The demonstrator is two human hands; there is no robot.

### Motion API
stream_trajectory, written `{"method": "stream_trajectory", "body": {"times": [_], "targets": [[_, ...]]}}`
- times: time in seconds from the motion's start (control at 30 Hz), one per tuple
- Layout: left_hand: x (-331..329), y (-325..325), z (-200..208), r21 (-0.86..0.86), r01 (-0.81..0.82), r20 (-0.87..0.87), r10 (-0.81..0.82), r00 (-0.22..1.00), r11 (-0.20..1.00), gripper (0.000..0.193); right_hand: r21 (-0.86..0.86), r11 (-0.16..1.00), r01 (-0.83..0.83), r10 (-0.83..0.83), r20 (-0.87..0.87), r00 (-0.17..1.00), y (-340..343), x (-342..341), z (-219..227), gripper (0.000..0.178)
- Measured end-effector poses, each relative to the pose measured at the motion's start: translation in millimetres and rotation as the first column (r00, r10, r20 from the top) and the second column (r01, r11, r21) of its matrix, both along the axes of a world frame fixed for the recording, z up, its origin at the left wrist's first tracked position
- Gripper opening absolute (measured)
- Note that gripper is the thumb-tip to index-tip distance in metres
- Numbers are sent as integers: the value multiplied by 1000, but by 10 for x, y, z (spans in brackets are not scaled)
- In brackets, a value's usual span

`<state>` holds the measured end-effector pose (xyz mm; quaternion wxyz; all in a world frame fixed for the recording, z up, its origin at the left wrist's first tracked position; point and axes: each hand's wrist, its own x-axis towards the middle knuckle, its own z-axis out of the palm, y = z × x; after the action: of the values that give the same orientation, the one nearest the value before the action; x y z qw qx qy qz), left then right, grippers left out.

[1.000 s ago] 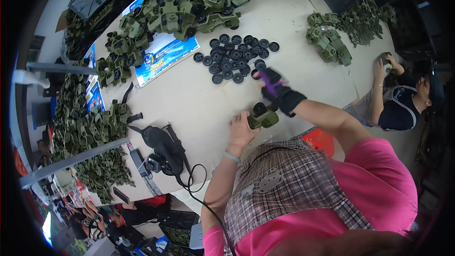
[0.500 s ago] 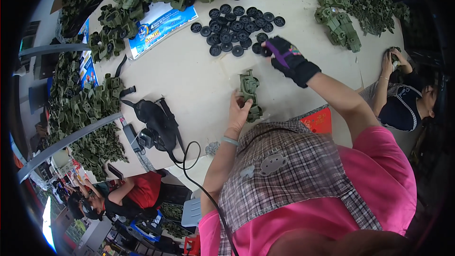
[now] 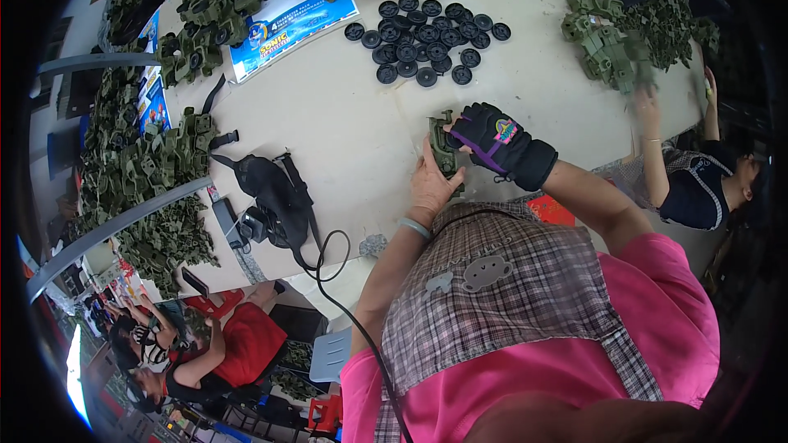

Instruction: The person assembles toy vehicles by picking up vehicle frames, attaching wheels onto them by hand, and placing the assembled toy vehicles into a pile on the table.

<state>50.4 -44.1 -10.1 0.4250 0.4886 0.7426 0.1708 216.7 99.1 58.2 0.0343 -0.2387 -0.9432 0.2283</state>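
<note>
Bare tabletop (image 3: pixel 345 123) surrounds both hands: left hand (image 3: pixel 431 184) and gloved right hand (image 3: pixel 492 141) clasp green toy part (image 3: pixel 443 148).

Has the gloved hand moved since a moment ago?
Yes. The gloved right hand came back from the pile of black wheels to the green toy part.

Bare left hand (image 3: pixel 432 184), gloved right hand (image 3: pixel 490 139), gripping green toy part (image 3: pixel 443 148)

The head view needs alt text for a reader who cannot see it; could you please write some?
Seen from above, a bare left hand and a black-gloved right hand hold a green plastic toy part over a pale table. Black wheels and more green parts lie around.
</note>
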Motion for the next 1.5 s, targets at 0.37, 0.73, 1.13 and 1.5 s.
{"method": "stream_trajectory", "body": {"times": [0.37, 0.73, 1.13, 1.5], "targets": [[-47, -22, -87, 70, 26, -34, -23, 999, 997, 117, -120, 977, 178, -201, -216, 956, 194, -352, 238, 50], [-85, -136, -418, 205, 38, 45, -48, 998, 978, 98, 147, 963, -225, 225, 17, 974, 123, -912, 22, 26], [-55, -120, -448, 158, 44, 9, -46, 999, 986, 105, 26, 998, 53, -53, 2, 999, 134, -941, 49, 22], [70, -74, -231, -193, -717, 730, 586, 352, 670, 119, 57, 819, 571, -566, -82, 820, 477, -325, -421, 35]]}}
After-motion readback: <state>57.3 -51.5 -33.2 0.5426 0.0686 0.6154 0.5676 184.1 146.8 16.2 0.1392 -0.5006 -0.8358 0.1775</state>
